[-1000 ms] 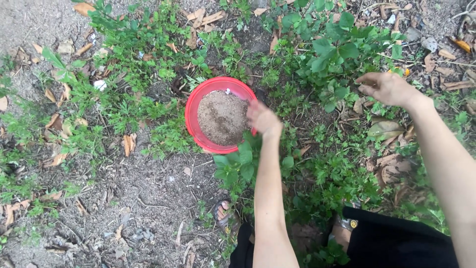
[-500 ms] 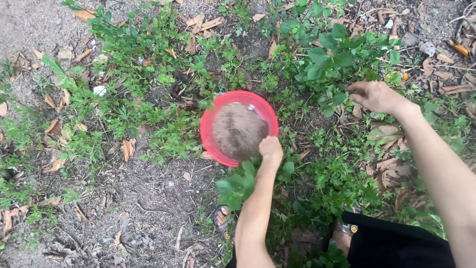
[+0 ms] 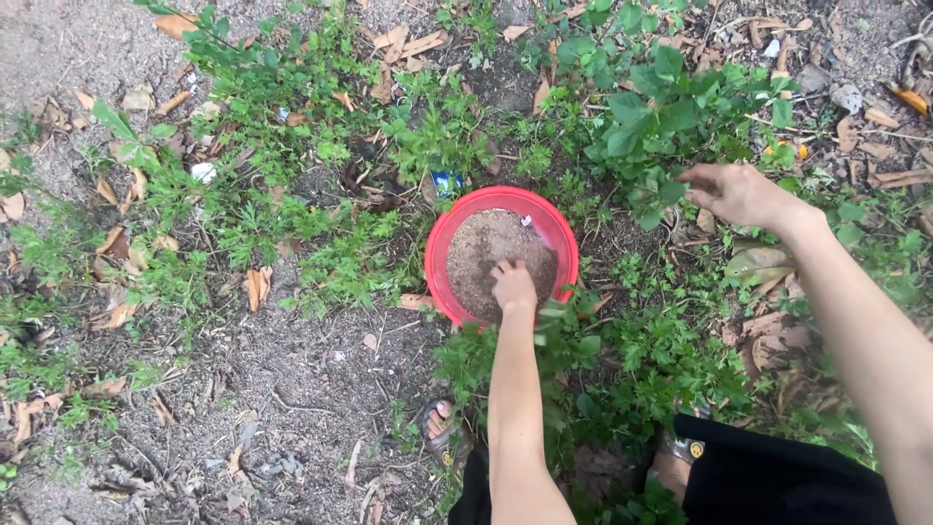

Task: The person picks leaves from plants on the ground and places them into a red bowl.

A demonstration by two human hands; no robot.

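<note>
L hand [image 3: 512, 285] dips into red bowl [image 3: 450, 240], grip unclear; R hand [image 3: 739, 192] loosely curled, empty, at bush [image 3: 649, 102]. Scoop gently, keep bowl level.

Bare soil [image 3: 292, 379] carries weeds [image 3: 321, 243], dry leaves [image 3: 255, 285], a leafy plant [image 3: 651, 107] and a red bowl [image 3: 442, 248] of sandy grit [image 3: 486, 248].

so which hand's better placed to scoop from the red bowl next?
Probably left: the left hand is over the brown granules inside the red bowl. The right hand is away among the leafy plants.
</note>
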